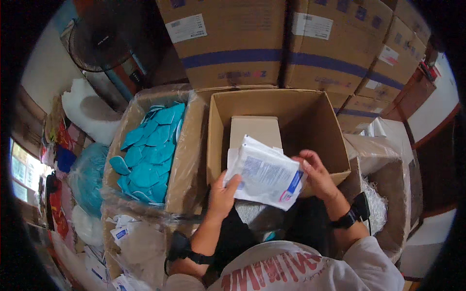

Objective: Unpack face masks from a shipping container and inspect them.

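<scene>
A white printed flat packet (267, 172) with blue print and a pink mark is tilted in front of me, over the near edge of an open cardboard box. It appears to be more than one packet layered together. My left hand (222, 198) is closed on its left edge, thumb on top. At the right edge, my right hand (318, 177) has its fingers curled around the packet's side, the fingertips partly hidden. Inside the open box (291, 95), a plain tan carton (255, 128) stands behind the packet.
To the left, a plastic-lined carton (194, 140) holds teal face masks (148, 155). Below it are loose white packets (127, 232). On the right, another carton (395, 189) contains white stringy material (377, 213). Large stacked cartons (233, 43) stand behind, with a fan (99, 43) at far left.
</scene>
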### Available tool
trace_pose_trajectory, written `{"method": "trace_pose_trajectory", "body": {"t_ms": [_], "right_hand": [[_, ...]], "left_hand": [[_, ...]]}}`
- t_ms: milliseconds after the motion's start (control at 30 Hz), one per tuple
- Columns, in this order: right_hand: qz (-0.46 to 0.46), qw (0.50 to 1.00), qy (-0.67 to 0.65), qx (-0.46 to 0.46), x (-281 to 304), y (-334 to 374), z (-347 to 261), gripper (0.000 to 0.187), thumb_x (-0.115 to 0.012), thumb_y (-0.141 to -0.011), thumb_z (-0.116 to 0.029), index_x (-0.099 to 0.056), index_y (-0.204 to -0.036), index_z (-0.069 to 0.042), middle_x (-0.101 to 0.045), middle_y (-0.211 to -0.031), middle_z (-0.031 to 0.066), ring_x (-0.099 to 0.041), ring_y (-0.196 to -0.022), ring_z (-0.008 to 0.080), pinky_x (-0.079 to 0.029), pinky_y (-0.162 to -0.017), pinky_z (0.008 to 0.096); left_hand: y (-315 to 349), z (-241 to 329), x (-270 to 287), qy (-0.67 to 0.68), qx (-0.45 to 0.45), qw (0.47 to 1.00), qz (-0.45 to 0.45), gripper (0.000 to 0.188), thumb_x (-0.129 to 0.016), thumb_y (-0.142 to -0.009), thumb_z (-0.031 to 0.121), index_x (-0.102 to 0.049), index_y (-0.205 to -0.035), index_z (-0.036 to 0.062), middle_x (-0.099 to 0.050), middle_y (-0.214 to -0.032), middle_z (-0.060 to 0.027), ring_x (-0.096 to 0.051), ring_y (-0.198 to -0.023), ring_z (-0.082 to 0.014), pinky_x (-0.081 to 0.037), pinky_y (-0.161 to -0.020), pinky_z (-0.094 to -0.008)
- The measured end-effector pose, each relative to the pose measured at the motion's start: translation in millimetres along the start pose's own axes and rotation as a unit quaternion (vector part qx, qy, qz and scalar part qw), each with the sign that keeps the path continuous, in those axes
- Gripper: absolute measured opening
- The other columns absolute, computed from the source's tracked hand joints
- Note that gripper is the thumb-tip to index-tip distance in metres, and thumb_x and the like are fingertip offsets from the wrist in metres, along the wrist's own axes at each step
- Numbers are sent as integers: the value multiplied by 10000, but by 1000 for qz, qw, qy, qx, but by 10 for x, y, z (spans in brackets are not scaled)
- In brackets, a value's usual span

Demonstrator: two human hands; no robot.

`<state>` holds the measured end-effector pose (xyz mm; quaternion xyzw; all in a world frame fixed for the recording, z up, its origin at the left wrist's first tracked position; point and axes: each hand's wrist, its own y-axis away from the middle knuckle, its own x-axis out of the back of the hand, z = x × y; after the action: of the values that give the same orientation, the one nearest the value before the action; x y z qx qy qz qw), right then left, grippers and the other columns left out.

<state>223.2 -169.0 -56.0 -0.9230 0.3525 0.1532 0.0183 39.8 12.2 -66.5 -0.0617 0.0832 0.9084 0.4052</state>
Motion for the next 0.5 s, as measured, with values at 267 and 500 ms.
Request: {"method": "trace_pose_trajectory", "body": {"t_ms": [267, 500], "right_hand": [[-327, 868, 374, -6, -247, 287, -536, 421, -392, -918, -313, -410, -1224, -25, -518, -1114, 160, -497, -1038, 238, -381, -889, 319], [-365, 817, 444, 37, -423, 522, -379, 392, -413, -892, -376, -473, -1051, -22, -563, -917, 224, -557, -864, 343, -436, -746, 393]], "left_hand": [[622, 102, 314, 15, -11, 999, 38, 235, -571, -842, 190, -583, -994, 10, -603, -888, -26, -536, -799, -96, -421, -735, -248], [911, 183, 345, 127, 1, 988, 87, 279, -546, -856, 199, -549, -1039, -11, -594, -944, -54, -551, -834, -132, -425, -760, -268]]}}
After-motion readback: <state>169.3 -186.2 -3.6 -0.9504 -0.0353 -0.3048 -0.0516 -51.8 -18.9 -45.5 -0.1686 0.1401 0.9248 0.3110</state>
